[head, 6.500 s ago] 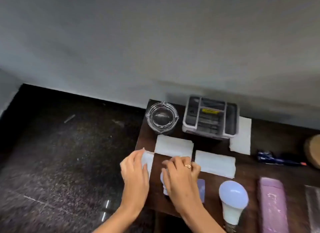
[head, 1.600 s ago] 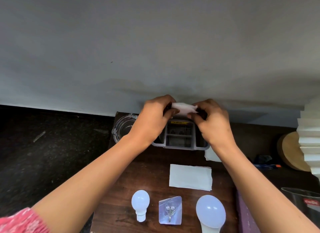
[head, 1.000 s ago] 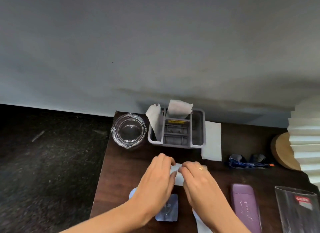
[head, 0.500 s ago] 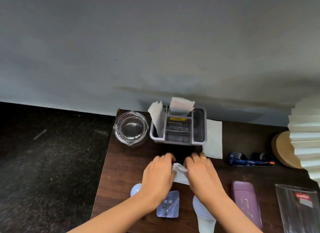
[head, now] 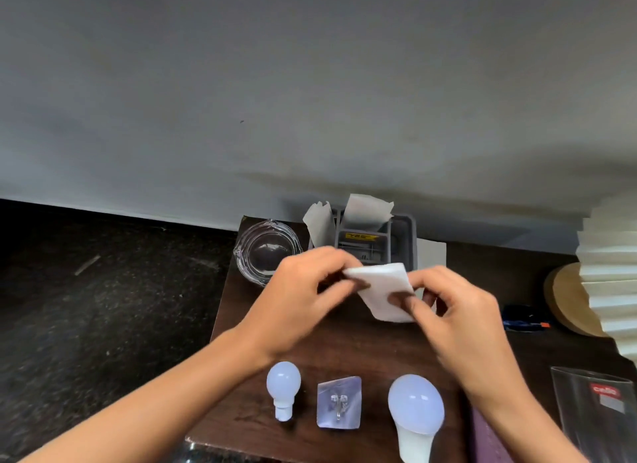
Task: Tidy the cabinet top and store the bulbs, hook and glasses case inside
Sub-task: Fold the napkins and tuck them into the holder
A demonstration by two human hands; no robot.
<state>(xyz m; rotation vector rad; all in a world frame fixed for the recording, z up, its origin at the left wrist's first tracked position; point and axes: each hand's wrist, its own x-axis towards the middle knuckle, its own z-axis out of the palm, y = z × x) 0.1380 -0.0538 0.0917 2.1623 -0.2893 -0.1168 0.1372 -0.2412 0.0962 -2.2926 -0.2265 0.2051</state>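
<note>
Both hands hold a white folded tissue (head: pixel 382 290) in the air above the dark wooden cabinet top (head: pixel 234 311). My left hand (head: pixel 303 300) pinches its left end and my right hand (head: pixel 455 314) grips its lower right edge. Behind it stands a grey organiser (head: pixel 405 242) with two tissues sticking up from its compartments. At the front edge lie a small bulb (head: pixel 283 388), a clear adhesive hook (head: pixel 339 407) and a large bulb (head: pixel 415 411). A purple glasses case (head: pixel 482 438) shows only as a sliver beside my right forearm.
A glass ashtray (head: pixel 265 252) sits at the back left corner. A white tissue (head: pixel 432 252) lies right of the organiser. Blue glasses (head: pixel 522 319), a pleated paper lamp on a wooden base (head: pixel 565 300) and a clear tumbler (head: pixel 596 418) stand at the right. Dark floor lies to the left.
The last flat tissue has been lifted off the cabinet top by both hands and raised towards the organiser. The bulbs and hook, partly covered before, are now uncovered.
</note>
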